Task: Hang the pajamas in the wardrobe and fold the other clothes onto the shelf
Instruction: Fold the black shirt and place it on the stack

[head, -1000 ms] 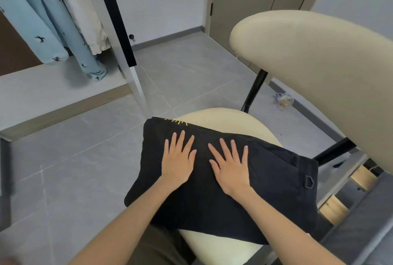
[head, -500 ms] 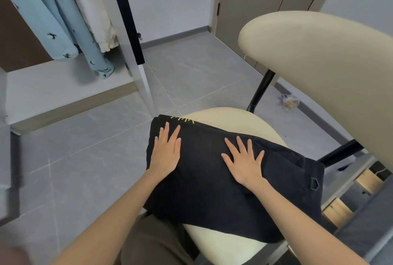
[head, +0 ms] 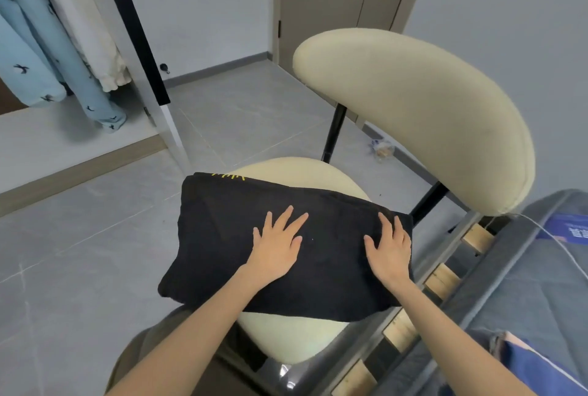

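Observation:
A folded black garment [head: 229, 236] with a small yellow print at its far edge lies across the cream seat of a chair [head: 305, 173]. My left hand [head: 278, 244] lies flat on its middle, fingers spread. My right hand [head: 389, 249] presses flat on the garment's right end, by its folded edge. Light blue pajamas [head: 47, 55] with small dark bird prints hang in the open wardrobe at the upper left, next to a cream garment [head: 95, 45].
The chair's wide cream backrest [head: 429, 115] rises at the right. The wardrobe floor [head: 47, 141] and its white-and-black door edge [head: 149, 77] stand at left. A grey bed frame with wooden slats [head: 445, 278] lies at lower right. Grey tiled floor surrounds the chair.
The garment's right end is now folded in, so it is shorter. My right hand slid to that right edge and my left hand moved to the middle.

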{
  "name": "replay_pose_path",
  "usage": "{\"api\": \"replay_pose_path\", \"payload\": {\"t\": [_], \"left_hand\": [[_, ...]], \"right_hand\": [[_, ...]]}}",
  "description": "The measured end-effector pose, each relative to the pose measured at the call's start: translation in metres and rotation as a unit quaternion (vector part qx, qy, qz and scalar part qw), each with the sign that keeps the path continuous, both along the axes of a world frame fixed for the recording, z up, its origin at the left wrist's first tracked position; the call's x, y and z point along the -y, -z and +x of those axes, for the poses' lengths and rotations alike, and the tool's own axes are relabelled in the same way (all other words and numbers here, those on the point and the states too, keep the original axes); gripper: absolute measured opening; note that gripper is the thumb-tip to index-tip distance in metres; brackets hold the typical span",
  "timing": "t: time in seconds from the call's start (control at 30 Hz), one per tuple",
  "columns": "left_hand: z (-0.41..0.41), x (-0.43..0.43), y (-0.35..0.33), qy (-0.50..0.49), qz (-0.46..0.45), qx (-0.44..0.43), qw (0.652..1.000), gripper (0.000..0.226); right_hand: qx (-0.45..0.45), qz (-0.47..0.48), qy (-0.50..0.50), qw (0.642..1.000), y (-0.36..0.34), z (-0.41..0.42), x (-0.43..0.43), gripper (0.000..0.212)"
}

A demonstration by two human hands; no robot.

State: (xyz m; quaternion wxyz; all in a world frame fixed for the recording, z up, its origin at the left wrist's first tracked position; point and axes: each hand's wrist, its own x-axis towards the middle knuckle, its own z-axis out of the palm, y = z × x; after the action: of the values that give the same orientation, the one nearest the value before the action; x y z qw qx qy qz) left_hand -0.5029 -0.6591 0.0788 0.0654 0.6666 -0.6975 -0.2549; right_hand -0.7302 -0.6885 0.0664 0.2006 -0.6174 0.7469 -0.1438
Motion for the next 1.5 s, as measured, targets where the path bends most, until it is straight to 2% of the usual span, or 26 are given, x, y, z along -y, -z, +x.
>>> {"api": "replay_pose_path", "payload": {"t": [0.13,0.23,0.37,0.5,0.63,0.8,0.93,1.1,1.27,1.37,1.43,1.5], "left_hand": [[-0.046,-0.009,0.015,0.047,0.047,0.046,0.997,0.054],[-0.065,-0.014,0.028,0.061,0.074,0.105,0.99,0.057],[-0.067,-0.018,0.04,0.06,0.057,0.163,0.983,0.06],[-0.066,-0.015,0.044,0.068,0.067,0.177,0.98,0.06],[-0.068,-0.01,0.041,0.079,0.091,0.19,0.974,0.06],[-0.068,-0.007,0.037,0.085,0.105,0.189,0.973,0.061],[-0.067,-0.008,0.035,0.083,0.101,0.188,0.973,0.061],[-0.059,-0.007,0.026,0.053,0.078,0.119,0.988,0.062],[-0.024,-0.015,0.013,0.014,0.035,0.001,0.999,0.052],[0.001,-0.025,0.008,0.007,0.022,0.007,1.0,0.048],[0.014,-0.031,0.005,-0.015,0.02,-0.004,1.0,0.047],[0.024,-0.033,0.002,-0.048,0.009,-0.045,0.998,0.045]], "right_hand": [[0.078,0.078,0.077,0.991,0.011,-0.039,-0.018,0.069],[0.182,0.109,0.102,0.972,0.019,-0.058,-0.022,0.075],[0.387,0.171,0.155,0.893,0.027,-0.069,-0.02,0.086],[0.418,0.21,0.184,0.864,0.039,-0.073,-0.015,0.08],[0.456,0.225,0.227,0.831,0.051,-0.076,-0.015,0.083],[0.431,0.221,0.227,0.845,0.047,-0.082,-0.015,0.078],[0.409,0.156,0.215,0.873,0.024,-0.079,-0.016,0.07],[0.329,0.036,0.1,0.938,-0.022,-0.058,-0.016,0.058],[0.3,0.026,0.023,0.953,-0.067,-0.02,-0.004,0.03],[0.291,0.038,-0.023,0.956,-0.086,0.009,0.002,0.015],[0.264,0.046,-0.066,0.961,-0.093,0.032,0.004,0.019],[0.217,0.054,-0.103,0.969,-0.091,0.06,0.005,0.039]]}}
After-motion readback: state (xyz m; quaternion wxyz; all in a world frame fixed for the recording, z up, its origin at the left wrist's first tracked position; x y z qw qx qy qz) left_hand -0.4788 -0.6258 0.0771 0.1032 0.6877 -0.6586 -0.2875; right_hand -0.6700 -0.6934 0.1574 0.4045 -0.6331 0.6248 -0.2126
